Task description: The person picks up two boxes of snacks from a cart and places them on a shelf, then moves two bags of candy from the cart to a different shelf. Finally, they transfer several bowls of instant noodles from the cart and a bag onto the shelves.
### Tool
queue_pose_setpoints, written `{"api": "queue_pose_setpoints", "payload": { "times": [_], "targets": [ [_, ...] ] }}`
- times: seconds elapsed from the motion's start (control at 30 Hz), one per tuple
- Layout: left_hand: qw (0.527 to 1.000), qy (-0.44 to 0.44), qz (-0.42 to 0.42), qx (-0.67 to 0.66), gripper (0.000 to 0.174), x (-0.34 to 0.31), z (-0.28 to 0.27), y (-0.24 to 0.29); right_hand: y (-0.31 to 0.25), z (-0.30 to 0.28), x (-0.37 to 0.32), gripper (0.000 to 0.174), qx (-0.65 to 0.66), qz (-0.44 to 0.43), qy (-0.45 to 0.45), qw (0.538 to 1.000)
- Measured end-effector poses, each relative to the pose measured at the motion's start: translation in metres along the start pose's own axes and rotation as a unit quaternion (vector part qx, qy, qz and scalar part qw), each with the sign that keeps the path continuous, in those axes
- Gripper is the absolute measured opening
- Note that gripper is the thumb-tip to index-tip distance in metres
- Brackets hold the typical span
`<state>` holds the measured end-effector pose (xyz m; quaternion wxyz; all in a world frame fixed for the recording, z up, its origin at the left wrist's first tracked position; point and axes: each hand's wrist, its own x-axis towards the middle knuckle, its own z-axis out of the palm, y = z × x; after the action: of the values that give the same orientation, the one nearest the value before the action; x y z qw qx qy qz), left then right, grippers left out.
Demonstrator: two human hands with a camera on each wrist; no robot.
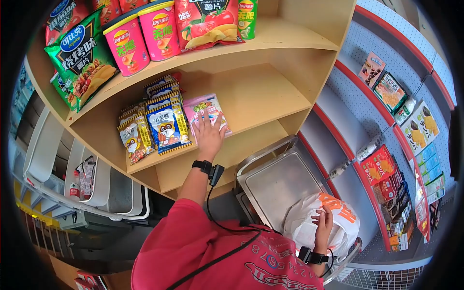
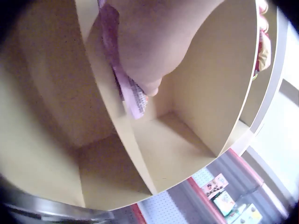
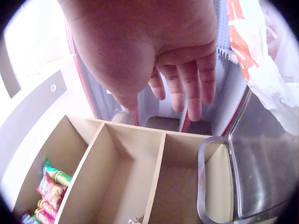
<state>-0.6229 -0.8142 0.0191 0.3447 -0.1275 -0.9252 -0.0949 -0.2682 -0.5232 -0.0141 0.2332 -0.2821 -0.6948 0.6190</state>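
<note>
My left hand lies over a pink snack packet on the middle wooden shelf, fingers spread and fairly straight on its front. In the left wrist view the packet shows as a pink edge along the shelf, partly hidden by the hand. Blue snack packets with a raccoon picture stand in a row just left of it, beside yellow-brown packets. My right hand hangs above a white plastic bag with orange print; its fingers are loosely extended and hold nothing.
Pink chip tubs, a green chip bag and a tomato chip bag fill the upper shelf. A metal cart carries the plastic bag. Red-edged store shelves stand at right; grey bins are at left.
</note>
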Motion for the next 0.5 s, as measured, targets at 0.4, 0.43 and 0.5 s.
{"api": "queue_pose_setpoints", "payload": {
  "times": [0.4, 0.43, 0.5],
  "targets": [
    [0.998, -0.005, 0.004, 0.068, 0.051, 0.004, -0.003, -0.006, 0.003, -0.013, -0.001, 0.030, -0.007, 0.011, 0.013, 1.000],
    [0.998, -0.006, 0.011, 0.067, 0.052, 0.004, -0.005, -0.005, 0.003, -0.016, -0.001, 0.030, -0.013, 0.011, 0.015, 1.000],
    [0.998, -0.006, 0.008, 0.065, 0.052, 0.000, -0.004, -0.003, 0.006, -0.024, -0.001, 0.030, -0.022, 0.007, 0.023, 0.999]
  ]
}}
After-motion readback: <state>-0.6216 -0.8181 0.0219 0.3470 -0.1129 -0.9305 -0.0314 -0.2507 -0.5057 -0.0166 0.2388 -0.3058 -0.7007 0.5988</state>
